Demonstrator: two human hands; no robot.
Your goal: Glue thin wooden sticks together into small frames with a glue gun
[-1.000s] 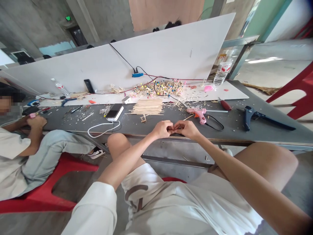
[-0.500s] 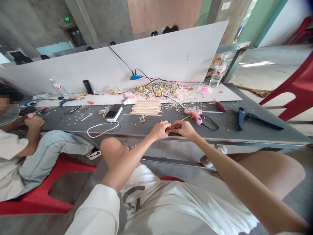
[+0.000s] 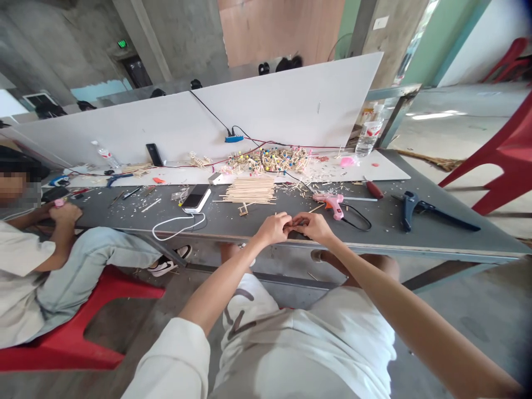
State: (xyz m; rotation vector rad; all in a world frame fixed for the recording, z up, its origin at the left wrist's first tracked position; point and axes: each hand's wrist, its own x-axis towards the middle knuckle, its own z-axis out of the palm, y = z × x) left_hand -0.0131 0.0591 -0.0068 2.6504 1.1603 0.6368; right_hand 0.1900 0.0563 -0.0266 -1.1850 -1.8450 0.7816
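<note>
My left hand (image 3: 274,228) and my right hand (image 3: 313,226) meet fingertip to fingertip at the front edge of the grey table (image 3: 233,224). Both are closed in a pinch; whatever lies between the fingers is hidden by them. Just behind my left hand stands a small frame of glued sticks (image 3: 243,210). Beyond it lies a stack of thin wooden sticks (image 3: 249,191). A pink hot glue gun (image 3: 331,200) rests behind my right hand, its black cable curling to the right.
Rightward lie a red-handled screwdriver (image 3: 374,189) and a dark blue cutter (image 3: 409,210). A power bank (image 3: 196,198) with a white cable sits left. Behind are a heap of stick pieces with coloured balls (image 3: 274,159) and a water bottle (image 3: 368,136). A co-worker's hands (image 3: 66,213) are at far left.
The view has tilted up slightly, so the table appears lower. My legs have drawn in toward each other under the table. Both hands stay together in the same pinch.
</note>
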